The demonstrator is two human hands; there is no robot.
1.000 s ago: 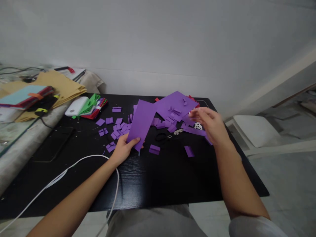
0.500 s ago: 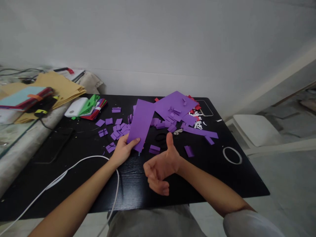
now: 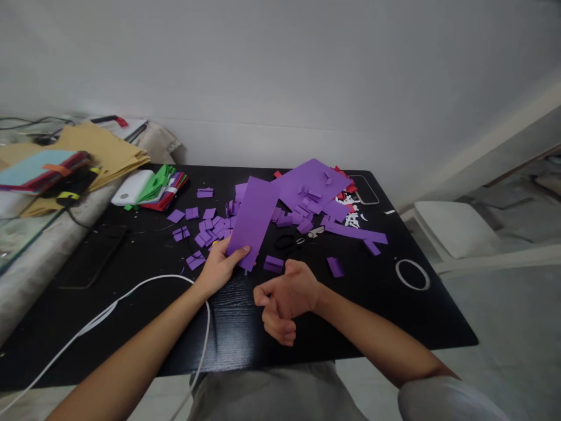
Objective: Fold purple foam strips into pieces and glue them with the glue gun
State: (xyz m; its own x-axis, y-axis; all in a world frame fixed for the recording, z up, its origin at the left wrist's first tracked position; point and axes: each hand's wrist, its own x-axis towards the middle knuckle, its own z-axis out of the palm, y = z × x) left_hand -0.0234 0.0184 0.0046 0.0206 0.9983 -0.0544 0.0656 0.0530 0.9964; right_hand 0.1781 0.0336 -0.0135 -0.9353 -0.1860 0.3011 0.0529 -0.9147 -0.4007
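Note:
My left hand (image 3: 220, 266) pinches the lower end of a purple paper strip (image 3: 254, 216), thumb on top, so that it stands tilted above the table. To its right, my right hand (image 3: 284, 301) is held palm inward over the near part of the table. Its fingers are curled in with the thumb bent, and nothing shows in them. Just beyond it lie a folded purple paper piece (image 3: 274, 264) and a pair of scissors (image 3: 315, 232) with dark handles. Several small purple paper pieces (image 3: 212, 228) are scattered behind my left hand.
A large purple sheet (image 3: 307, 175) lies at the back, near white and red scraps (image 3: 352, 210). A long purple strip (image 3: 357, 233) is to the right, beyond a pale ring (image 3: 412, 275). Coloured paper bundles (image 3: 164, 187) sit back left. A white cable (image 3: 144, 285) crosses the left side.
My right thumb, raised before, has folded down toward the curled fingers. The scissors behind it now show more fully. My left hand keeps its grip on the purple strip, almost unmoved.

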